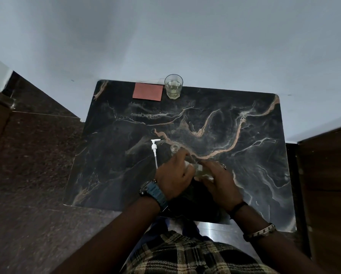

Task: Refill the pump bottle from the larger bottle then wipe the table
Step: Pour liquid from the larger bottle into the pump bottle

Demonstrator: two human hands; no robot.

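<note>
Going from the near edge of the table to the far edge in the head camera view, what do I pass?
Hands around a clear bottle → white pump lying flat → reddish cloth and glass of pale liquid at the far edge.

A: What's sitting at the back of the counter [245,175]?
B: Cloth [148,91] lying flat at the far edge, left of centre. Glass [173,86] standing upright just right of it, close beside, touching unclear.

A: And nearer?
B: Pump head [155,150] lying on the counter, nozzle end away, tube pointing toward the person. Open bottle [174,148] standing just right of it, apart.

A: Hands?
B: Left hand [173,175] and right hand [219,180] sitting side by side near the front edge, just behind that bottle, closing around a second container that's mostly hidden. Pump tube ending just left of the left hand.
</note>
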